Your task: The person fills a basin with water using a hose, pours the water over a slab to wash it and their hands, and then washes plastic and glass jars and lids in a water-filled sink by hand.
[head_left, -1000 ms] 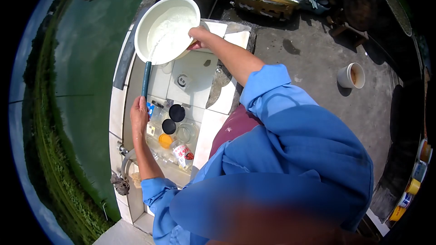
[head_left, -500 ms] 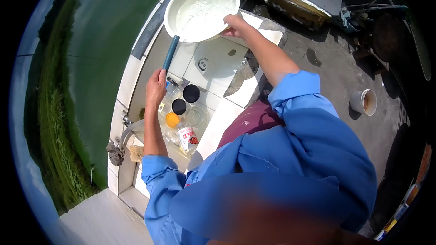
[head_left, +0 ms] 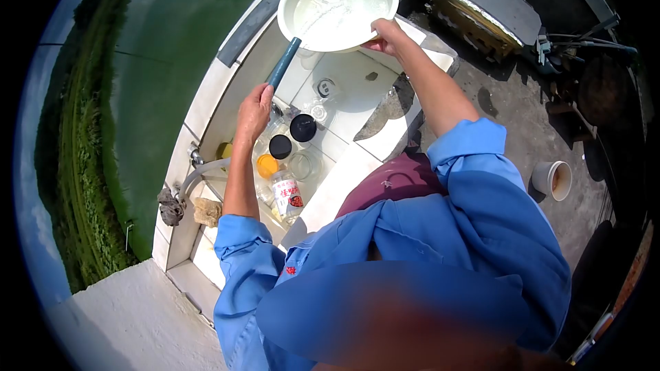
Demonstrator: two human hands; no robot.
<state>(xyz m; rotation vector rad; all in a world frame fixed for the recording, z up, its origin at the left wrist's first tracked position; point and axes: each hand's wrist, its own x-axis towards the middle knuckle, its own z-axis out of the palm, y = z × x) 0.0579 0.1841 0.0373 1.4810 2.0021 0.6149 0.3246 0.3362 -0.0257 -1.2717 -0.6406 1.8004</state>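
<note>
My right hand (head_left: 386, 36) grips the near right rim of a round white basin (head_left: 286, 15), which is tilted over the far end of a tiled sink. Rippling water is in the basin. My left hand (head_left: 256, 111) is closed around a blue-green hose end (head_left: 284, 64), its tip at the basin's lower left rim, and a stream runs from it into the basin. Beneath my left forearm stand several jars: two black lids (head_left: 302, 127) show, plus an orange lid (head_left: 267, 165), an open clear jar (head_left: 300, 165) and a labelled jar (head_left: 287, 194).
A tap (head_left: 195, 154) with a pale hose (head_left: 210, 167) is on the sink's left wall. Near it are a sponge (head_left: 207, 212) and a grey rag (head_left: 170, 207). Green water lies beyond the wall. To the right are a white bucket (head_left: 552, 180) and a foam box (head_left: 485, 7).
The view has shifted, so the sink and jars sit farther right and up. The basin and hose end appear slightly farther right too. Both hands keep their holds.
</note>
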